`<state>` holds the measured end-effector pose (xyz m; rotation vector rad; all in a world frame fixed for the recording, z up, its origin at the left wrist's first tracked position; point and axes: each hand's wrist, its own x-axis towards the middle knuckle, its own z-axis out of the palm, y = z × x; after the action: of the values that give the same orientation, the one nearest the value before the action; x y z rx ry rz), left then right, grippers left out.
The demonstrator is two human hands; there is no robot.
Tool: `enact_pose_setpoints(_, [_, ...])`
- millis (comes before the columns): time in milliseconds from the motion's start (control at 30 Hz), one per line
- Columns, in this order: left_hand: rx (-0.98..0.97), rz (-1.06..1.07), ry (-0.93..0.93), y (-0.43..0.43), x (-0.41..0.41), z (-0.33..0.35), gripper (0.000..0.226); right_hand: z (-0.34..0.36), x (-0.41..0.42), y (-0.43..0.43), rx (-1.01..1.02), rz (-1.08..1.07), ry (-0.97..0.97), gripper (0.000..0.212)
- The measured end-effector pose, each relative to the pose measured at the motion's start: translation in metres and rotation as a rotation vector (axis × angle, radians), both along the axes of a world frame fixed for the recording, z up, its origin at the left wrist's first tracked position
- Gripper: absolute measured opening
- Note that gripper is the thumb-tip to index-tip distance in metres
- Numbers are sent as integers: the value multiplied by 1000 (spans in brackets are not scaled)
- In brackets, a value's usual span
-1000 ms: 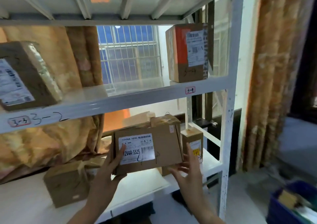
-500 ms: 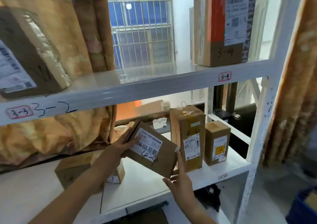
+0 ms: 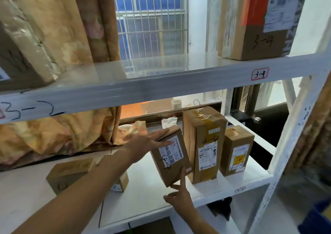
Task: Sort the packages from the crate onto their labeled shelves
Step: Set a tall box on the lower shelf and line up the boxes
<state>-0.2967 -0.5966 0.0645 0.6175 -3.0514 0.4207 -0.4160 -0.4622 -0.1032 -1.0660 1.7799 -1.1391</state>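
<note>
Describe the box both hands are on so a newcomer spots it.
On the white rack's lower shelf, under the 3-4 tag, three cardboard boxes stand in a row. It is the leftmost box. Unlike its upright neighbours it leans, left hand flat on top, right hand at its bottom corner.

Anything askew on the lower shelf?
Yes: the labelled package leans, top to the left, with the left hand resting on its top and the right hand touching its lower corner. The tall box and small box beside it stand upright.

Handwritten 3-2 on the shelf beam [image 3: 125,94] — sticker [image 3: 260,73] 3-4 (box [image 3: 259,42] too).
</note>
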Motion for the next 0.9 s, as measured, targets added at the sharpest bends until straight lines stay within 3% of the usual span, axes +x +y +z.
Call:
enact_pose_setpoints(267, [-87, -194, -87, 2, -26, -26, 80, -14, -11, -9, 111, 73, 39, 91])
enact_pose_setpoints(467, [-105, -243, -77, -14, -31, -44, 89, -22, -25, -6, 124, 79, 165, 85])
enact_pose_setpoints(633, [-176, -234, -50, -17, -25, -54, 100, -16, -31, 5, 29, -7, 347, 59])
enact_pose_setpoints(767, [-134, -186, 22, -10, -21, -59, 109, -21, -39, 20, 30, 70, 544, 43])
enact_pose_setpoints(900, [5, -27, 197, -2, -19, -62, 108, -38, -53, 34, 79, 154, 744, 42])
